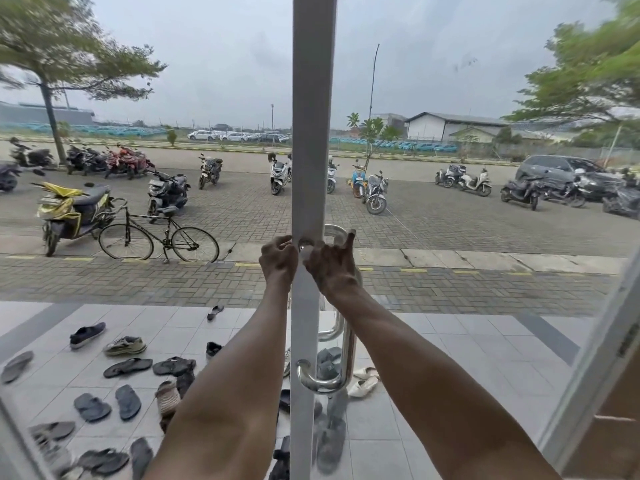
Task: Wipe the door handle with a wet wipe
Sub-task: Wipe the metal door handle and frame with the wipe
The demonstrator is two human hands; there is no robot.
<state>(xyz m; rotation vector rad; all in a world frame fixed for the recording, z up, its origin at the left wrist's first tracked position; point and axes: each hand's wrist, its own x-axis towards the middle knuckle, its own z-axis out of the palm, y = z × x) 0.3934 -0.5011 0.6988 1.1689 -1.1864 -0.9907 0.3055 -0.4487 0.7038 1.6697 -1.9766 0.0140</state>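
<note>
Where the white tiled porch floor point(433, 344) lay beyond the glass, flat rubber sandals and shoes point(128, 367) were scattered at the left, with a thin-framed black bicycle point(159, 233) parked on the brick paving behind them. At centre stood the white, flat-faced door frame point(310, 133), upright. The left hand point(278, 259) was raised against the frame's left edge, fingers curled inward; whether it gripped anything could not be told. The right hand point(330, 265) sat just right of the frame, its near fingers bunched at the upper mount of the door handle point(341, 372), one finger sticking upward. No wet wipe could be made out with certainty; what the fingers pinched was hidden. The door handle was a polished, round-sectioned metal tube, curved at both ends and running vertically along the frame's right side, below and behind the right hand. At far right, a second white frame point(599, 358) stood tilted.
</note>
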